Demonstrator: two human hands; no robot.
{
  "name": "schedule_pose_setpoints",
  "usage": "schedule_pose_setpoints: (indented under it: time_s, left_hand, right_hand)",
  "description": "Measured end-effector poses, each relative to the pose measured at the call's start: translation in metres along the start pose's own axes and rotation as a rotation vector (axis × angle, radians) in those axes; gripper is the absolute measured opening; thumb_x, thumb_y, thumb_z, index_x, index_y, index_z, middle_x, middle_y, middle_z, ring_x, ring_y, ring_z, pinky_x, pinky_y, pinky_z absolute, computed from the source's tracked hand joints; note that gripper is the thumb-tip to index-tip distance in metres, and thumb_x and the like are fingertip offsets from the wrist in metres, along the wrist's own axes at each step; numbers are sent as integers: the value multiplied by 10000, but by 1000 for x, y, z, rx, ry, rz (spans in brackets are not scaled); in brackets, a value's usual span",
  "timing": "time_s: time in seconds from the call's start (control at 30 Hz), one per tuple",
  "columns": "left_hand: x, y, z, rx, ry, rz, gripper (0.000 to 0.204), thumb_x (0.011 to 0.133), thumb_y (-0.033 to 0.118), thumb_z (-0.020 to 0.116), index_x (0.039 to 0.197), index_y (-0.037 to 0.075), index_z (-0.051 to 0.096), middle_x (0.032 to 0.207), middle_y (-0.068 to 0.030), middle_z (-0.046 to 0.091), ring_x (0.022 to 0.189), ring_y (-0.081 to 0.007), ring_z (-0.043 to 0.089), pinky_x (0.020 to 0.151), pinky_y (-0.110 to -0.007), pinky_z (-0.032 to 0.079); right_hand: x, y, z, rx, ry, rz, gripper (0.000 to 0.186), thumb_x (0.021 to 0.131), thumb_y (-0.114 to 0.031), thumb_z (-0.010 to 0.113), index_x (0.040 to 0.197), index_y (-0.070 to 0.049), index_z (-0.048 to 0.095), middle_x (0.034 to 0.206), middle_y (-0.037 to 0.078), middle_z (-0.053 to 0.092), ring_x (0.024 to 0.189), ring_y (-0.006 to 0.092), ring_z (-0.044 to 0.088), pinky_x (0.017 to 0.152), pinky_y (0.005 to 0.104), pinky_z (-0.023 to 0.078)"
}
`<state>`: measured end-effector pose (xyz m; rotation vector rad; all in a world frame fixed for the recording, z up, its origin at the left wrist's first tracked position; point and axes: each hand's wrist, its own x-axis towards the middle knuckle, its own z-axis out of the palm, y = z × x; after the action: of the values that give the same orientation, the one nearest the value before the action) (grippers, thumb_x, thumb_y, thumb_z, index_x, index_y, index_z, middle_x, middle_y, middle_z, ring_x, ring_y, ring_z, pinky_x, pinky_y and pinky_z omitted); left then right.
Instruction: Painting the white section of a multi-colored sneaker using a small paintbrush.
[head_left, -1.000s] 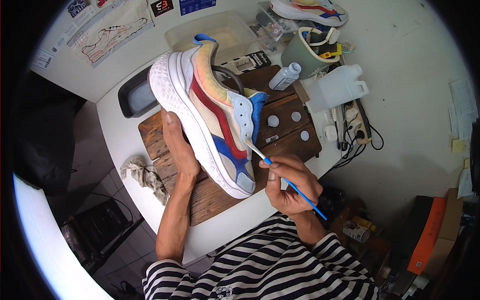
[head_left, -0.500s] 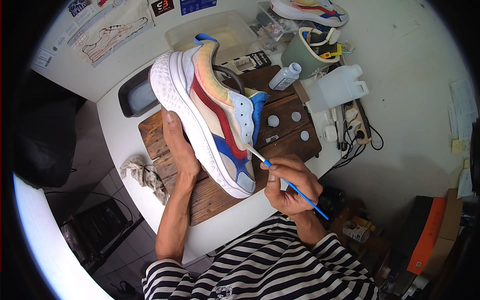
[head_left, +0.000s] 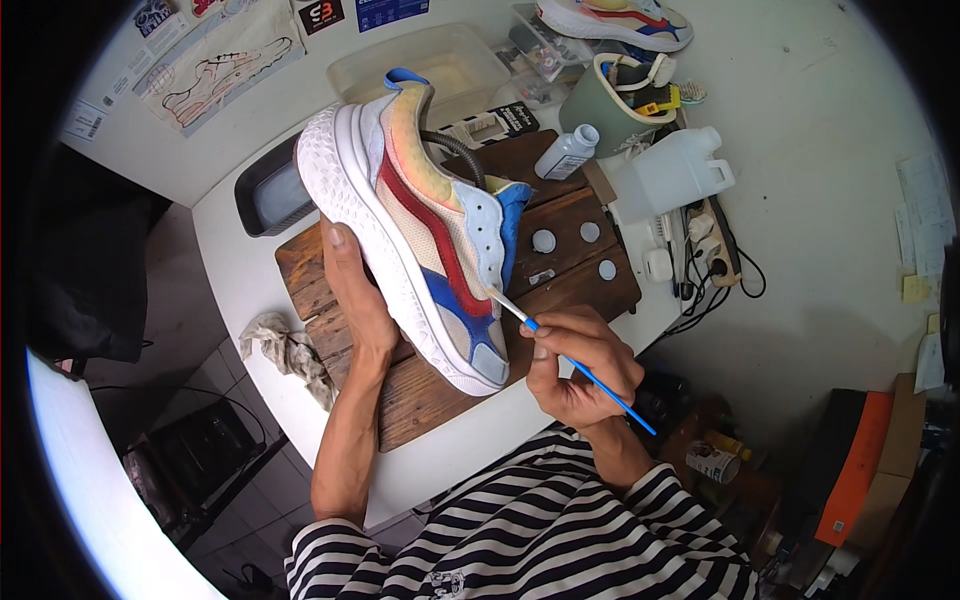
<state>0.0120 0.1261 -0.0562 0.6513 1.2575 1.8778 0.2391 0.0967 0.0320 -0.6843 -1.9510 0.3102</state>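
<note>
Left hand [head_left: 358, 305] grasps a soft-looking sneaker [head_left: 425, 238] by its stiffer-looking sole [head_left: 378, 242], likely the surest hold, while right hand [head_left: 588, 372] pinches a brush [head_left: 615, 398].

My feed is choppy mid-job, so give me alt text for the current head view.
The left hand holds a tilted multicoloured sneaker by its white sole, and the right hand holds a blue-handled brush, its tip at the upper near the lace holes. A brown wooden board lies beneath, on a white table.
</note>
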Motion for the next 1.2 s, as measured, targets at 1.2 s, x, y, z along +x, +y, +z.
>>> schedule_pose_setpoints:
  time_s: [1.2]
  left_hand:
    - [2,6,-1,-42,8,-90,633,1114,498,402,1419,-48,503,1292,-126,620,1119,-175,627,1016,-330,496]
  right_hand:
    - [-13,11,-19,148,16,178,147,938,58,661,1082,33,651,990,213,733,824,288,774,728,355,645]
